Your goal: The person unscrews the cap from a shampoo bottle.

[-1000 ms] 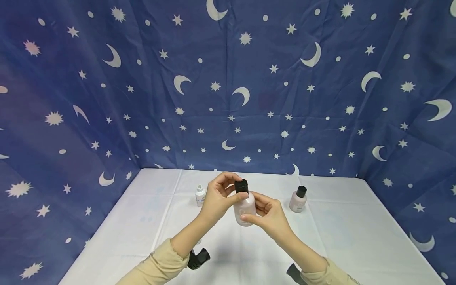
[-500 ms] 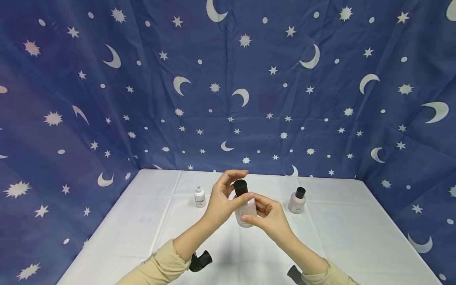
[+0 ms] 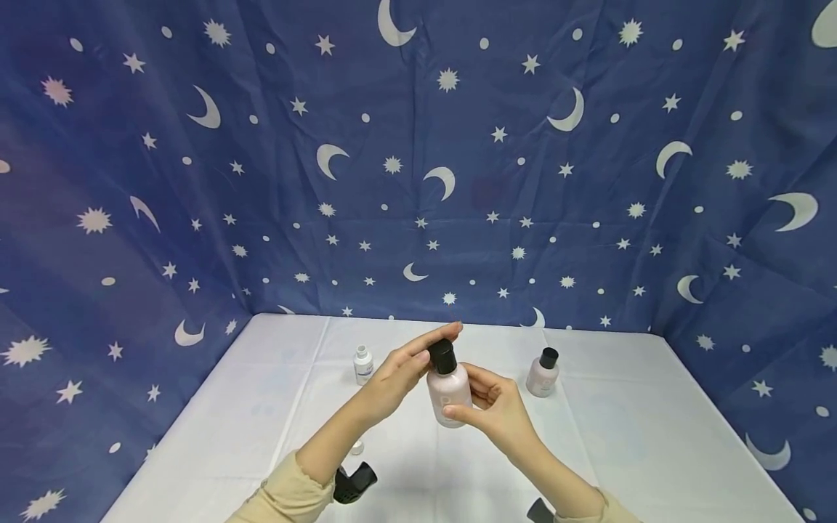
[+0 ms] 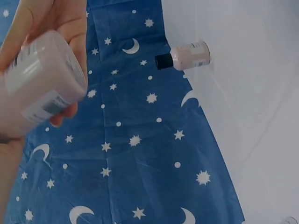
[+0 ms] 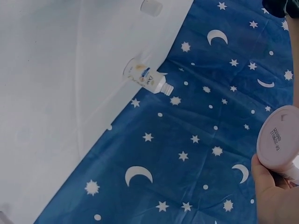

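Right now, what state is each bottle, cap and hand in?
Held pink bottle: raised, slightly tilted, capped.
Its black cap: on; tightness can't be told.
Right hand: curled round the held pink bottle.
Left hand: fingers extended by the black cap; contact unclear.
Other pink bottle: upright on the table, capped.
White bottle: upright on the table, uncapped.
Small white cap: off, on the table.
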A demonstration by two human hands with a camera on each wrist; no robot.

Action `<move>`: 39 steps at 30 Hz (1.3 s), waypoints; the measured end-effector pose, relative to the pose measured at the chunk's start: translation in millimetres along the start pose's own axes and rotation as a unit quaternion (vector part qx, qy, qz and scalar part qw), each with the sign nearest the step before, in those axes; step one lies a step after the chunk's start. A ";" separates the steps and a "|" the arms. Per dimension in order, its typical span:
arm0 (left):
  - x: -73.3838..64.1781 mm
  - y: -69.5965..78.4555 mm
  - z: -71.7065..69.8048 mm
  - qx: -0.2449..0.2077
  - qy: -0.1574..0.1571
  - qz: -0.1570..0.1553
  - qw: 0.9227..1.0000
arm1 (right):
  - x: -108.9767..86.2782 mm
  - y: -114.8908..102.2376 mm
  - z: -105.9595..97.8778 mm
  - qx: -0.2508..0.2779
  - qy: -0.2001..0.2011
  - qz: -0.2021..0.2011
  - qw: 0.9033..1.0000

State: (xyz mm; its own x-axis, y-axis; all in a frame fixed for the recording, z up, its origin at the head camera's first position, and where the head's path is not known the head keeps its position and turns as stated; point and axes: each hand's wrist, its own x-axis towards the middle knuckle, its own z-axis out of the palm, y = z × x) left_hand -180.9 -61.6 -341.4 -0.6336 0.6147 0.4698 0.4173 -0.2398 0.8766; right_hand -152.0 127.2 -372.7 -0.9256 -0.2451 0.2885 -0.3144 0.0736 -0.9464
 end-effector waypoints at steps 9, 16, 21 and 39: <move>-0.9 -2.1 -2.5 0.000 0.014 0.011 1.000 | -1.3 -0.6 1.7 0.005 -0.006 -0.013 1.000; -1.1 -1.2 4.0 -0.007 0.068 0.061 0.996 | -3.2 -4.6 4.6 -0.003 0.002 -0.016 1.000; 1.7 -1.1 7.9 -0.003 0.125 0.058 0.990 | -3.0 -4.9 4.4 -0.005 0.001 -0.028 1.000; 12.4 1.5 27.7 0.050 0.227 0.024 0.972 | -2.9 -6.8 3.0 0.012 0.001 -0.001 1.000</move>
State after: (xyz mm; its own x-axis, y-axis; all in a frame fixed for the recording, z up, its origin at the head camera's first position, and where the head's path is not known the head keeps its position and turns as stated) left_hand -170.1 -33.5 -337.2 -0.8249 0.2042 0.5272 0.5001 -0.1712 0.8489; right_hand -146.6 124.6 -367.5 -0.9254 -0.2426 0.2913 -0.3115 0.0489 -0.9490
